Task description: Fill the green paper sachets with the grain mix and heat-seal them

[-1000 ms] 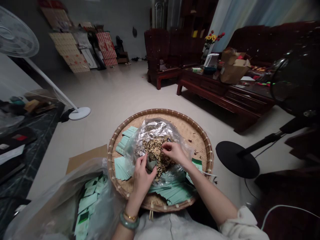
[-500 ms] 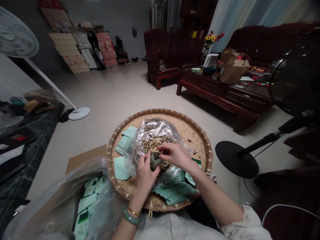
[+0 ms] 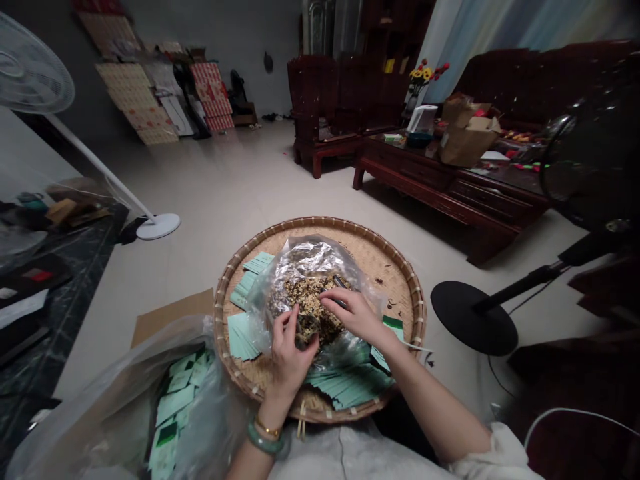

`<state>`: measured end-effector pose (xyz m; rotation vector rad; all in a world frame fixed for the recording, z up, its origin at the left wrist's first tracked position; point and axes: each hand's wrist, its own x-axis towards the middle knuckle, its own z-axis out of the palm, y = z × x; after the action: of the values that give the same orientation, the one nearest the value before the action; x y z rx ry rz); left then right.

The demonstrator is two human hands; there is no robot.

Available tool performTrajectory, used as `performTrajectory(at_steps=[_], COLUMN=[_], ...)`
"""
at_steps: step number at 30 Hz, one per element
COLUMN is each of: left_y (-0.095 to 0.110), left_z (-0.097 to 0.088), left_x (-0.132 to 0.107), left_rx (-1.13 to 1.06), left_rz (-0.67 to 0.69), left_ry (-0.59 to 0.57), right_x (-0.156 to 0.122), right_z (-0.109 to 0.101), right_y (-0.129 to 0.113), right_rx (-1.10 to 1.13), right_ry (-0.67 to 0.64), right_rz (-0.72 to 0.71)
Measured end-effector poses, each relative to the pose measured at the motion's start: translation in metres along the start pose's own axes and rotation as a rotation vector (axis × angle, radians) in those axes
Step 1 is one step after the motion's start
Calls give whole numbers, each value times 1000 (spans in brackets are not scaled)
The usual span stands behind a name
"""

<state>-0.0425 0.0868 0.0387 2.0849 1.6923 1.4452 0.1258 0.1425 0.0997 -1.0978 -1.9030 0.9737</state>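
Observation:
A round woven bamboo tray (image 3: 400, 273) lies in front of me. On it sits a clear plastic bag (image 3: 305, 257) of brown-and-white dried bits (image 3: 313, 293). Pale green paper packets (image 3: 240, 333) lie stacked around the bag. My left hand (image 3: 290, 350) is curled at the near edge of the loose bits, fingers pinched on a small greenish packet that is mostly hidden. My right hand (image 3: 350, 313) rests on the pile, fingers bent and pressed into the bits.
A second plastic bag (image 3: 125, 407) with green packets (image 3: 175, 400) lies at my lower left over a cardboard box (image 3: 170, 317). A black fan base (image 3: 475, 317) stands to the right, a white fan (image 3: 150, 223) to the left. A dark wooden table (image 3: 450, 193) is behind.
The green packet showed in my left hand before and is now mostly hidden. My right hand went from the pile to the packet's mouth and then back down onto the pile.

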Motion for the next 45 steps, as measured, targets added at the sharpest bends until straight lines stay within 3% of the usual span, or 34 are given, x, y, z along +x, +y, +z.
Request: performTrajectory(at_steps=[4,7,10,14,18,22,25,32,36,40,45], left_y=[-1,-1,-2,-4,-4,-1,2,0,5,17,20], left_z=[2,4,4,-1,-3,-1,-1,-6,-5,4,9], left_x=[-1,0,4,9,8,5,3,3,5,2,-3], left_rx=[-11,-70,-235,-608,-720,-685,-657,-662,-758,-908,-857], left_rz=[-40,-119,-333,-658,-807,-835,-817,-795,-814,-947,-975], left_ry=[-31,-47,-133,-404,-438,-448,-519,-607,-574,-481,-485], right_x=[-10,-13,-11,-10,-10,-8,-6,-7,-8,-9,-14], right_z=[9,19,22,17,10,7,9,22,23,25,24], right_y=[-7,2,16,26,25,21,21,37,37,34,42], right_rx=[0,6,222,499,556,354,170,240,249,167,119], right_ry=[-79,26,51,-1,17,67,66,215,230,196,180], right_rz=[-76,22,189,299,350,301,244,251,241,189,165])
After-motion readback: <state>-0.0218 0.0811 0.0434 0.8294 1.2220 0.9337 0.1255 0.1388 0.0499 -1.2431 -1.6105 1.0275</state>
